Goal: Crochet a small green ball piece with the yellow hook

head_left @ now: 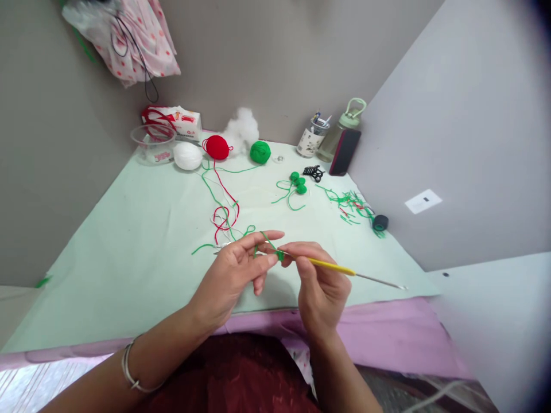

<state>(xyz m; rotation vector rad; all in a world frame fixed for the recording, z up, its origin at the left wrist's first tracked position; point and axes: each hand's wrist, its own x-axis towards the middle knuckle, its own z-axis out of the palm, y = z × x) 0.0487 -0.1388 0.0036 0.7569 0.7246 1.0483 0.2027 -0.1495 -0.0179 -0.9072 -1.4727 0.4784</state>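
My left hand (pixel 235 272) pinches a small green crochet piece (pixel 280 255) between thumb and fingers, with green yarn (pixel 267 238) looped over its outstretched index finger. My right hand (pixel 318 281) grips a yellow-handled crochet hook (pixel 340 268) like a pencil, its tip at the green piece and its metal end pointing right. The green strand trails left across the pale green table cover (pixel 129 252) toward a tangle of red, white and green yarn (pixel 224 218).
At the back stand white (pixel 187 155), red (pixel 217 147) and green (pixel 260 152) yarn balls, white stuffing (pixel 241 129), a clear bowl (pixel 154 143), a tissue box (pixel 176 119), a pen cup (pixel 313 137), a bottle (pixel 340 135). Small green crochet balls (pixel 298 182), yarn snippets (pixel 353 205), a black spool (pixel 380 222).
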